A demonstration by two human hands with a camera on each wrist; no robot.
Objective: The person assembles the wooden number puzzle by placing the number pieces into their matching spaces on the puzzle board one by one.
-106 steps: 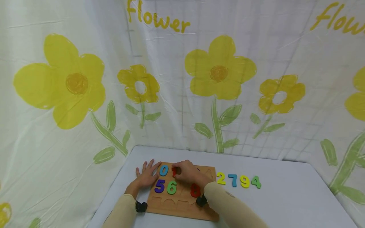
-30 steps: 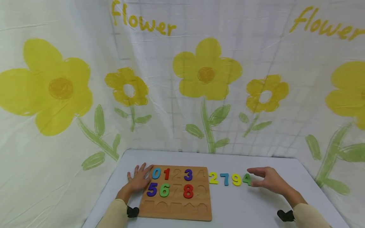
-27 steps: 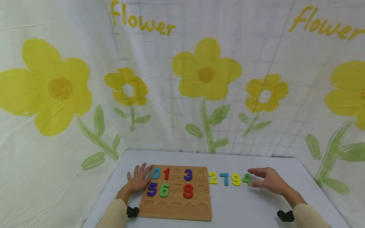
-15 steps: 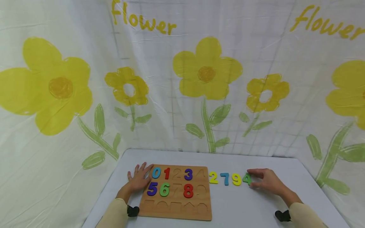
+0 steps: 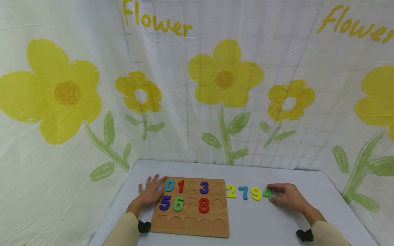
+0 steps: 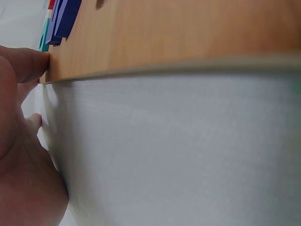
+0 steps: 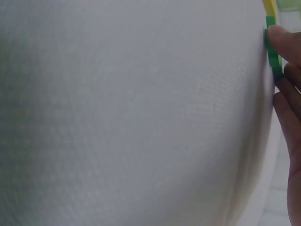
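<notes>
In the head view my left hand (image 5: 151, 192) rests at the left edge of a wooden number puzzle board (image 5: 191, 232), fingers spread. The left wrist view has its thumb (image 6: 30, 63) against the board's edge. On the right, my right hand (image 5: 289, 196) pinches the green number 4 (image 5: 266, 192) between thumb and fingers. That piece (image 7: 273, 52) appears in the right wrist view, close to the tabletop. Seated in the board are blue 0 (image 5: 169, 186), red 1 (image 5: 181, 186), purple 3 (image 5: 204, 188), purple 5 (image 5: 165, 203), green 6 (image 5: 178, 204) and red 8 (image 5: 204, 205).
Yellow 2 (image 5: 231, 191), blue 7 (image 5: 244, 193) and yellow 9 (image 5: 256, 193) lie in a row between the board and my right hand. The white table (image 5: 261, 225) meets a flower-printed curtain (image 5: 178, 136) at the back.
My right hand first left the red 1 in the board and moved right to the green 4. Its fingers then closed in on that piece. My left hand stayed at the board's edge.
</notes>
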